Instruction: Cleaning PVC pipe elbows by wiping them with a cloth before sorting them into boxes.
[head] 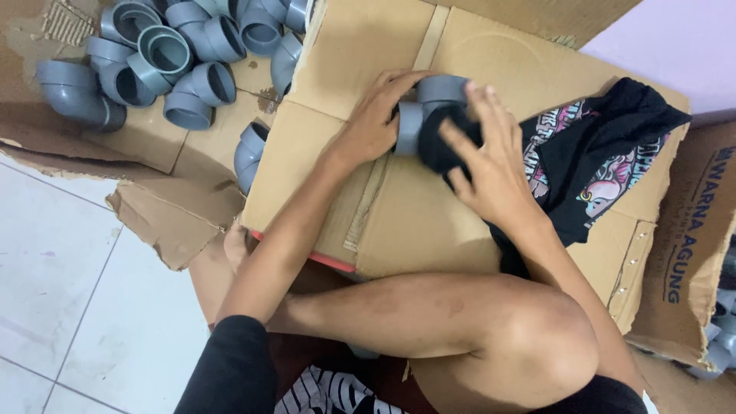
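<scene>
grey elbow fitting (socket facing up-screen), both hands gripping

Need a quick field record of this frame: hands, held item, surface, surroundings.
left hand: grips the grey pipe elbow, fingers wrapped over its left end
right hand: presses a black cloth against the elbow's opening
surface: flattened cardboard box across the person's lap
pile of elbows: grey, loose on torn cardboard, upper left
floor: white tiles, lower left
posture: seated, bare knee in front
</scene>
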